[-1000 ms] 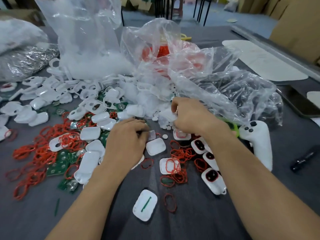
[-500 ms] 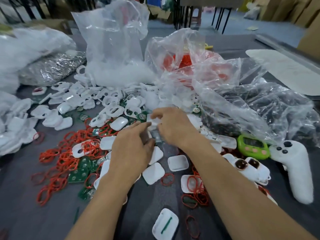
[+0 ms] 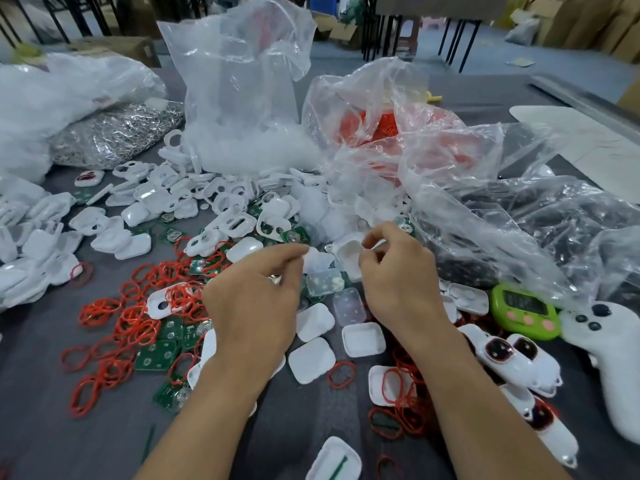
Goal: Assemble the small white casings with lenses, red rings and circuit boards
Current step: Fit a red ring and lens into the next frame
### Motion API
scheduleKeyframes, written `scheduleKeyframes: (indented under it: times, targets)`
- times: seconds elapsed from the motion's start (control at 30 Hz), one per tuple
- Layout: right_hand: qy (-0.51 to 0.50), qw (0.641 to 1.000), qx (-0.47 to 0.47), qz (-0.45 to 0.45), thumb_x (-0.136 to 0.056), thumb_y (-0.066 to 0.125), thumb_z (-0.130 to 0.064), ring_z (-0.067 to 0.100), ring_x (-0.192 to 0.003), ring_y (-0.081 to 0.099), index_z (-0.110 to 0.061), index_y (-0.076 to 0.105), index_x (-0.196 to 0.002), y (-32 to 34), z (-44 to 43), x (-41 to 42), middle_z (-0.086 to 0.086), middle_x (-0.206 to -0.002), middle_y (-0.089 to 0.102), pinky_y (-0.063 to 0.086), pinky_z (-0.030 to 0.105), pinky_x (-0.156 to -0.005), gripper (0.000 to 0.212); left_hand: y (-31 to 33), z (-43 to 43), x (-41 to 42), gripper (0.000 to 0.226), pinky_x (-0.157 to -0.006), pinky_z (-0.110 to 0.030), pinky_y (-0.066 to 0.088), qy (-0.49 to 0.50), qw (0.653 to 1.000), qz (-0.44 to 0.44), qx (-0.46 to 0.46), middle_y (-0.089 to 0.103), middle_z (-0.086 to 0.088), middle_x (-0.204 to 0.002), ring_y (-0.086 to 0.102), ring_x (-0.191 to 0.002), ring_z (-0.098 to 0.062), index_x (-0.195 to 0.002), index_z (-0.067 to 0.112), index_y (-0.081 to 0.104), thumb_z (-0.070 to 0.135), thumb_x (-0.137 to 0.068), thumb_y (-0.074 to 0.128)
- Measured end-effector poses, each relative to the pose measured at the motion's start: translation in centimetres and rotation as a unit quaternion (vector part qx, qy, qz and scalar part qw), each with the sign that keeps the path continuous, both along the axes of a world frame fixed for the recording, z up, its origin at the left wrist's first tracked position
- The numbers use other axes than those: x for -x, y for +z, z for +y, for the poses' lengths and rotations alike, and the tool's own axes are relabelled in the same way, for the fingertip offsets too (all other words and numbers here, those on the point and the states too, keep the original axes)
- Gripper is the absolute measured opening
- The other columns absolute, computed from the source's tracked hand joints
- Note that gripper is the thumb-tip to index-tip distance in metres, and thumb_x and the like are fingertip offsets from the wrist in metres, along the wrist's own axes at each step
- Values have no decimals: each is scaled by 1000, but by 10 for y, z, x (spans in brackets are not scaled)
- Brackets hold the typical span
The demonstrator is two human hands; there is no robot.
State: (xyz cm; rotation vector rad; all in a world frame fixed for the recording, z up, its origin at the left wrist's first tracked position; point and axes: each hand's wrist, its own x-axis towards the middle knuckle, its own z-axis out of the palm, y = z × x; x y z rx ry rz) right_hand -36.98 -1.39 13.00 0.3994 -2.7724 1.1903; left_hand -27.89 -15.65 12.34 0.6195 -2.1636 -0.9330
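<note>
I count one green timer (image 3: pixel 523 306) and one white controller (image 3: pixel 609 358) at right, at least five plastic bags (image 3: pixel 242 81) across the top, and two clear lenses (image 3: pixel 349 306) at centre. There are four finished units (image 3: pixel 498 351): three lower right, one upper left. White casings (image 3: pixel 311 358), red rings (image 3: pixel 341 374) and circuit boards (image 3: pixel 156 355) exceed counting.

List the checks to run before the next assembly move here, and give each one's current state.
1. Casing in grip: ok. The right hand pinches a white casing.
2. Part in the left hand: cannot tell. The left hand curls its fingers beside the casing, but what they hold is unclear.
3. Rings at hand: ok. Loose red rings lie left of the hands.
4. Boards at hand: ok. Green circuit boards lie among the rings.
5. Lenses at hand: ok. A clear lens lies between the hands.
6. Casing interior empty: cannot tell. Fingers hide it.
</note>
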Motion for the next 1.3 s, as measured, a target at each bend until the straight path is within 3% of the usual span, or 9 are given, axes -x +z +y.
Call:
scheduleKeyframes:
  times: [0.1, 0.23, 0.37, 0.67, 0.83, 0.93, 1.0, 1.07, 1.3]
  targets:
    - [7, 1000, -1, -3, -97, 58, -19, 15, -75, 59, -30, 59, -89, 3, 3, 0, -7, -78, 62, 38, 26, -61, 13, -4, 8, 1, 17, -73, -9, 46, -81, 990, -114, 33, 73, 31, -78, 63, -87, 8, -91, 46, 80, 32, -81, 81]
    - [21, 997, -65, 40, -95, 59, -17, 19, -112, 51, -24, 75, -98, 8, 5, -7, -7, -104, 68, 40, 32, -95, 18, 0, 1, 0, 30, -94, -1, 37, -40, 998, -39, 11, 70, 33, -107, 57, -106, 21, -115, 44, 74, 37, -86, 75]
    - [40, 997, -50, 31, -96, 59, -12, 25, -119, 58, -30, 72, -124, 21, -14, -3, 5, -129, 64, 41, 32, -107, 36, 1, -19, 3, 62, -117, -39, 34, 52, 992, -119, -3, 49, 0, -155, 42, -144, -22, -153, 33, 42, 16, -96, 58]
    - [208, 957, -197, 34, -89, 66, -14, 28, -105, 66, -24, 73, -113, 27, -116, 40, 6, -109, 75, 50, 30, -81, 27, -4, -28, 4, 61, -97, -39, 49, 26, 991, -128, -24, 73, 4, -119, 64, -114, -25, -144, 35, 52, 11, -89, 61]
    - [115, 992, 18, 49, -95, 69, -24, 13, -61, 63, -16, 76, -78, 27, -92, 37, -1, -64, 71, 51, 29, -60, 21, 3, -21, 2, 49, -108, -33, 40, 41, 996, -78, -18, 64, 8, -138, 53, -132, -17, -143, 33, 58, 36, -94, 60]
    - [103, 978, 175, -48, -86, 80, -25, 2, -53, 65, -29, 76, -73, 36, -57, 17, -11, -62, 72, 48, 16, -53, 15, 10, -11, -1, 40, -94, -18, 49, -71, 991, -9, -117, 69, 28, -113, 60, -107, 7, -132, 52, 60, 48, -92, 59]
    - [136, 960, 213, -125, -84, 83, -21, 9, -53, 69, -31, 75, -78, 36, -35, -1, -6, -62, 74, 53, 21, -52, 14, 12, 2, -1, 23, -77, -37, 59, -169, 954, 32, -245, 72, 10, -83, 64, -81, -5, -113, 53, 69, 38, -98, 60]
    - [152, 953, 204, -162, -86, 80, -20, 14, -54, 72, -30, 74, -80, 31, -16, -16, -2, -64, 75, 53, 24, -50, 13, 13, 17, 0, 25, -67, -43, 63, -190, 920, 57, -338, 74, -14, -85, 71, -84, -22, -102, 36, 78, 20, -104, 59]
    - [16, 999, 45, -21, -85, 76, -15, -2, -59, 66, -30, 76, -70, 17, 28, -15, -18, -61, 70, 47, 7, -55, 21, 16, 18, -1, 26, -41, -23, 43, -120, 868, 77, -476, 70, -11, -72, 53, -43, -16, -95, 20, 64, 1, -103, 49]
